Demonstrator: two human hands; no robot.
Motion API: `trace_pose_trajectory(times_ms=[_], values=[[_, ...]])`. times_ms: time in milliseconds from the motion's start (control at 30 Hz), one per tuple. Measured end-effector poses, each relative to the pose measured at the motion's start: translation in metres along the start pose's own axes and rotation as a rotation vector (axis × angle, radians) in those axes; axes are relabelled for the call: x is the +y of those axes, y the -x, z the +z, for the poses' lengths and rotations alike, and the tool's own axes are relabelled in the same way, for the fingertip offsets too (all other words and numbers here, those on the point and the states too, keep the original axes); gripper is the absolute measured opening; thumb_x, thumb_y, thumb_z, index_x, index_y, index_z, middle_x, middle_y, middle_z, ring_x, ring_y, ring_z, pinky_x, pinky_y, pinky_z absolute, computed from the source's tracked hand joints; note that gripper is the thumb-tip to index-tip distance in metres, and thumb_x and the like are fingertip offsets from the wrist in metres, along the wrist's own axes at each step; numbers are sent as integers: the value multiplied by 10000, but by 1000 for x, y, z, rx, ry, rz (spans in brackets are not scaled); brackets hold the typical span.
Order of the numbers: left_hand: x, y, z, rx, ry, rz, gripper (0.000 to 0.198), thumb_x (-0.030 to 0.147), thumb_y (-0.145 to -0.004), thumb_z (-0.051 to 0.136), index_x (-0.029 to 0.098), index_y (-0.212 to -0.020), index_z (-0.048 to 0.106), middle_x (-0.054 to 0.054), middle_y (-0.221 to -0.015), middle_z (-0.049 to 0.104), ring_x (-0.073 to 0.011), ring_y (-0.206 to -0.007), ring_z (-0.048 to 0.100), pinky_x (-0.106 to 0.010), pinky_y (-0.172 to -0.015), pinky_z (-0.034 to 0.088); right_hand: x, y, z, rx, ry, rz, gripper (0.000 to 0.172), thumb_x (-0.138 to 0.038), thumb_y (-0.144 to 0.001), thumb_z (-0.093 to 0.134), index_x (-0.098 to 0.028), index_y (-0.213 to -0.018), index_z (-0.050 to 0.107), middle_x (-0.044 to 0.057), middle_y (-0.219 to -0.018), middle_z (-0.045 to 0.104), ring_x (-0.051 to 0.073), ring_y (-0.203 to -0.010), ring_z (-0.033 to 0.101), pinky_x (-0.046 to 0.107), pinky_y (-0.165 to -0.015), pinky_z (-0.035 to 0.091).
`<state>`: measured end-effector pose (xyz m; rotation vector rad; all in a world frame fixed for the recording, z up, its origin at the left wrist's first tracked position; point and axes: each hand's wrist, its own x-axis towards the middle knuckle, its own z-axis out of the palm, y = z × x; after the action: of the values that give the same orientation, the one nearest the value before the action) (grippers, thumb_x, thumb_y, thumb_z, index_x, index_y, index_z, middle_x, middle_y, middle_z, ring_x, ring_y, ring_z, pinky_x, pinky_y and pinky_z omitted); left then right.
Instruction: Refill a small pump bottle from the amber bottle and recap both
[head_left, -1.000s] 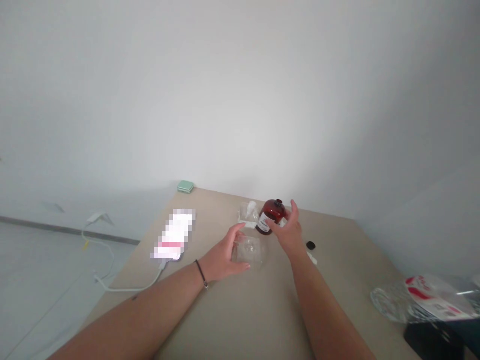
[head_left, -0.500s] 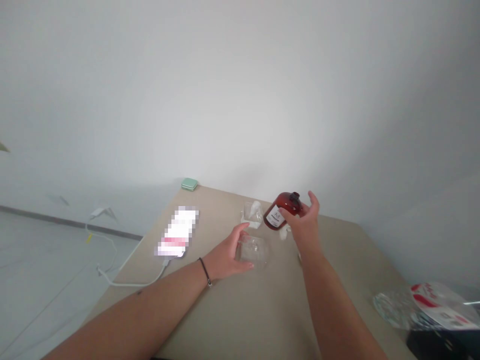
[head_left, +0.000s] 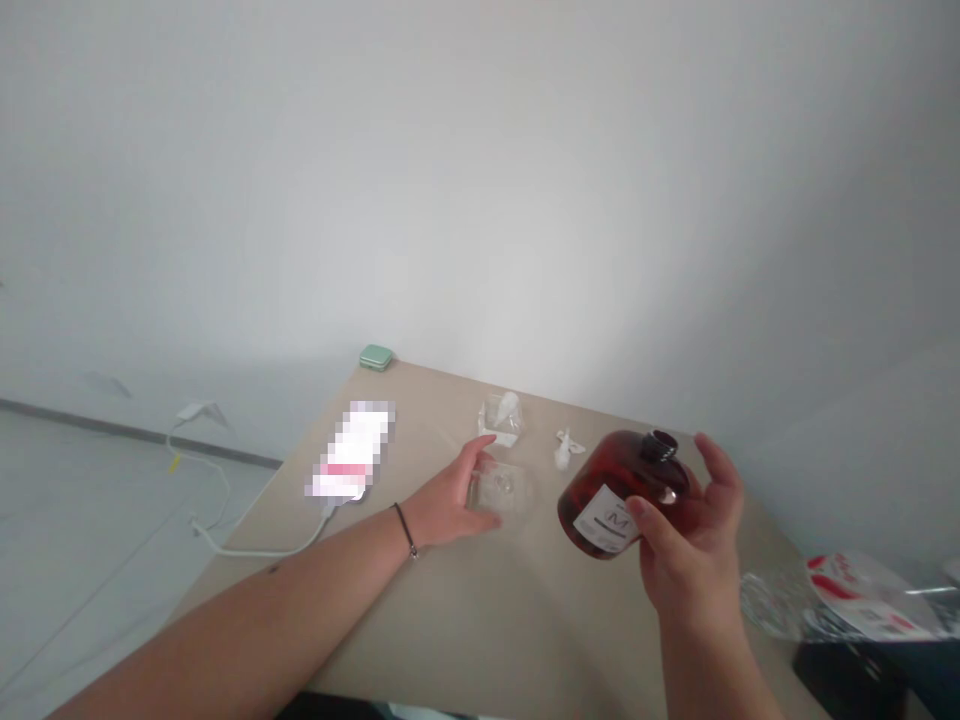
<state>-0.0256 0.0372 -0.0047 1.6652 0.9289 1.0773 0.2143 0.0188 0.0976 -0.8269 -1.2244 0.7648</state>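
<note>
Right hand grips amber bottle right of centre; left hand, half open, rests against clear plastic container, small white piece just beyond.

A small case is sitting at the far corner of the table, with a phone lying near it on the left. A plastic tub is standing far centre, a plastic tray is lying nearer, and a plastic bag is lying at the right edge.
</note>
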Motion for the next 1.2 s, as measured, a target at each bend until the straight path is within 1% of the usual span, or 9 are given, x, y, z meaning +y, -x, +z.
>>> trace_pose_trajectory(times_ms=[233, 400, 533, 633, 800, 900, 967, 1067, 1200], values=[[1, 2, 0, -20, -30, 3, 1005, 246, -699, 816, 252, -1495, 202, -110, -1257, 520, -308, -1208, 539, -514, -1087, 384, 15, 34, -18, -124, 94, 121, 829, -250, -759, 822, -429, -1433, 374, 57, -1316, 621, 230, -1061, 693, 371, -772, 619], [2, 3, 0, -20, -32, 14, 1003, 240, -697, 813, 246, -1493, 203, -110, -1259, 525, -301, -1186, 551, -524, -1084, 394, 23, 42, -24, -205, 184, 143, 821, -337, -822, 760, -442, -1473, 272, 104, -1402, 535, 269, -1110, 672, 449, -800, 624], [6, 5, -2, -14, -75, 38, 985, 252, -699, 812, 231, -1495, 232, -136, -1312, 523, -313, -1199, 546, -533, -1092, 396, 26, 43, -29, -237, 290, 131, 856, -341, -808, 762, -412, -1491, 251, 146, -1412, 531, 299, -1106, 675, 400, -693, 630], [8, 7, -3, -3, -117, 109, 972, 260, -706, 802, 216, -1501, 245, -155, -1355, 512, -328, -1235, 528, -527, -1107, 391, 25, 41, -36, -289, 387, 93, 863, -306, -789, 771, -384, -1492, 277, 153, -1391, 559, 295, -1093, 689, 347, -648, 624], [7, 9, -2, -39, -174, 194, 953, 305, -707, 783, 194, -1493, 257, -174, -1383, 493, -340, -1252, 514, -533, -1114, 385, 23, 34, -50, -455, 554, 9, 823, -294, -782, 756, -345, -1480, 323, 141, -1345, 615, 274, -1094, 700, 331, -698, 634], [7, 10, -2, -58, -189, 208, 945, 326, -713, 776, 185, -1490, 255, -179, -1378, 495, -342, -1247, 517, -539, -1107, 389, 19, 26, -53, -570, 688, -13, 815, -308, -782, 751, -315, -1485, 338, 139, -1313, 646, 279, -1094, 704, 376, -794, 629], [8, 10, -1, -63, -185, 207, 953, 329, -715, 776, 180, -1492, 245, -182, -1380, 494, -339, -1243, 523, -536, -1102, 396, 14, 19, -51, -639, 793, -40, 838, -309, -768, 759, -295, -1494, 341, 142, -1291, 661, 287, -1083, 710, 413, -851, 615], [10, 11, -1, -68, -168, 202, 979, 349, -711, 791, 181, -1499, 235, -184, -1389, 492, -335, -1231, 534, -527, -1096, 407, 6, 10, -43, -739, 925, -104, 862, -286, -742, 759, -276, -1498, 345, 146, -1275, 674, 296, -1058, 720, 428, -862, 612], [11, 11, -1, -83, -151, 203, 1025, 410, -701, 821, 188, -1509, 230, -186, -1400, 489, -342, -1236, 534, -526, -1092, 415, 1, 1, -29, -858, 1030, -249, 847, -224, -708, 742, -270, -1476, 387, 142, -1278, 677, 303, -1081, 707, 430, -897, 595]])
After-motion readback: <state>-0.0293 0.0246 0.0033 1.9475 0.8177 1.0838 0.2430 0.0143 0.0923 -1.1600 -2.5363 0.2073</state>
